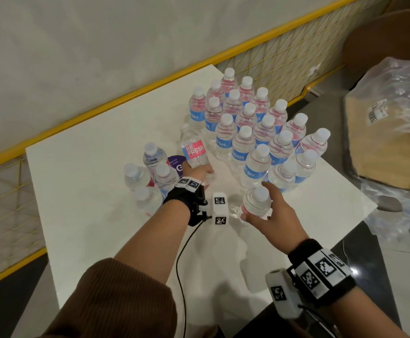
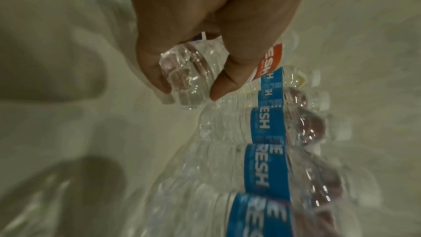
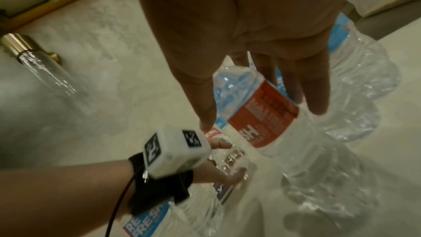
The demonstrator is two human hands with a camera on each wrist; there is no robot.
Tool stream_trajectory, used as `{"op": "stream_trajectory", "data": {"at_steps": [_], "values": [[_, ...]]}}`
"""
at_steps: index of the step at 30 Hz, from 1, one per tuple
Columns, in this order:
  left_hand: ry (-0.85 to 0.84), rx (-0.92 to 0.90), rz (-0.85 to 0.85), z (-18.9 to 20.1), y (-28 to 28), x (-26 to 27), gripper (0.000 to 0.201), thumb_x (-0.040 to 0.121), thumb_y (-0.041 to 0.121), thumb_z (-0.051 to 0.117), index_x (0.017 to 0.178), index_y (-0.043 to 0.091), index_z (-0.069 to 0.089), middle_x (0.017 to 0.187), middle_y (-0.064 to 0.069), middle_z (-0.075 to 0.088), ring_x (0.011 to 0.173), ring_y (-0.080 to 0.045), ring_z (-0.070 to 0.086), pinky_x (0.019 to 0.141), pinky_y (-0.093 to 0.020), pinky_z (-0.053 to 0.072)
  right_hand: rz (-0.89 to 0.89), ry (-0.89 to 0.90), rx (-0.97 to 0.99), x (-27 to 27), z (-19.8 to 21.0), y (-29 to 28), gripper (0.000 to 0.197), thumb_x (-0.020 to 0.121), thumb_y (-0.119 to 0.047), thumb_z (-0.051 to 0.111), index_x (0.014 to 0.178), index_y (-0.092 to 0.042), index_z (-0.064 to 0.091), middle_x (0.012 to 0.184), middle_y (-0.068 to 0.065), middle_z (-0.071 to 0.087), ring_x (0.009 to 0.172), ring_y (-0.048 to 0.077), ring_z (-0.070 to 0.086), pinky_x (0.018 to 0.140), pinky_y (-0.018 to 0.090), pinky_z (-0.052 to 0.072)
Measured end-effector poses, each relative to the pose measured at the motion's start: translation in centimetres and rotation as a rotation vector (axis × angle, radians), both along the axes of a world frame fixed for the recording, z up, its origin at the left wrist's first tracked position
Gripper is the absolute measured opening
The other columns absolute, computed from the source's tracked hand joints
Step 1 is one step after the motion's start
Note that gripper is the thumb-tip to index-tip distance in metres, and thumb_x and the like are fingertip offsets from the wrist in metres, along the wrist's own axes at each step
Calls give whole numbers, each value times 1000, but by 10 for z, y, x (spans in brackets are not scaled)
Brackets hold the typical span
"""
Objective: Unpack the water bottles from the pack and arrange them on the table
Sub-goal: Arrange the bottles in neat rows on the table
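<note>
On the white table point(image 1: 89, 215) several blue-labelled water bottles point(image 1: 255, 123) stand in tight rows at the centre right. Another small group of bottles point(image 1: 147, 176) stands to the left. My left hand point(image 1: 197, 170) grips the base of a tilted red-labelled bottle point(image 1: 193, 152) between the two groups; in the left wrist view my left hand point(image 2: 190, 91) pinches that bottle's base point(image 2: 193, 64). My right hand point(image 1: 257, 203) holds another bottle point(image 1: 256, 198) at the near edge of the big cluster. In the right wrist view the right hand point(image 3: 262, 116) has thumb and fingers on either side of this red-labelled bottle point(image 3: 268, 129).
Torn clear plastic wrap point(image 1: 394, 93) lies over a cardboard tray point(image 1: 382, 147) off the table's right side. A yellow mesh railing point(image 1: 101, 113) runs along the table's far edge. A purple round sticker point(image 1: 174, 162) shows on the table. A black cable point(image 1: 182, 252) hangs from my left wrist.
</note>
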State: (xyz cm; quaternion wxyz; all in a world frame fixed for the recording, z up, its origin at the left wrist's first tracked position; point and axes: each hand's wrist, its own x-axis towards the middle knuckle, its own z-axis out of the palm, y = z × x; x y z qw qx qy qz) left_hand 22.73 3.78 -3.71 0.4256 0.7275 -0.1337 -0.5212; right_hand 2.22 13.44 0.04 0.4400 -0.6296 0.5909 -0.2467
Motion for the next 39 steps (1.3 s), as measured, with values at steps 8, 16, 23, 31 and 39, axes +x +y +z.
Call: {"op": "stream_trajectory", "data": {"at_steps": [8, 16, 23, 31, 39], "values": [[-173, -266, -139, -10, 59, -18, 90, 61, -8, 79, 136, 9, 33, 120, -7, 55, 106, -19, 55, 96, -30, 45, -15, -32, 27, 14, 8, -8, 61, 78, -21, 75, 131, -27, 45, 112, -10, 57, 111, 18, 56, 97, 34, 47], [-486, -415, -468, 38, 71, -23, 63, 72, 7, 73, 125, 12, 41, 106, 0, 54, 97, -18, 56, 85, -29, 46, 16, -47, 1, 40, 11, -26, 56, 80, -14, 71, 131, -19, 46, 123, 1, 59, 111, 19, 55, 98, 36, 45], [-1062, -37, -1206, 98, 40, -1, 44, 70, 23, 79, 105, 16, 52, 95, -3, 55, 90, -23, 54, 69, -28, 40, 38, -5, -7, 52, 17, -37, 58, 82, -15, 70, 133, -16, 45, 128, 4, 57, 117, 22, 53, 88, 24, 38], [-1146, -39, -1181, 134, -14, 30, 43, 69, 17, 82, 98, 13, 51, 94, -6, 53, 83, -21, 49, 58, -27, 35, 75, 105, 5, 74, 16, -60, 66, 83, -24, 68, 141, -21, 37, 130, 5, 57, 118, 26, 53, 96, 33, 43], [-1189, -11, -1038, 136, -72, 66, 54, 66, 20, 84, 110, 6, 55, 105, -10, 60, 97, -28, 58, 70, -28, 39, 108, 121, 53, 96, 18, -83, 68, 89, -17, 61, 147, -23, 27, 137, 8, 52, 122, 28, 51, 93, 31, 42]]}}
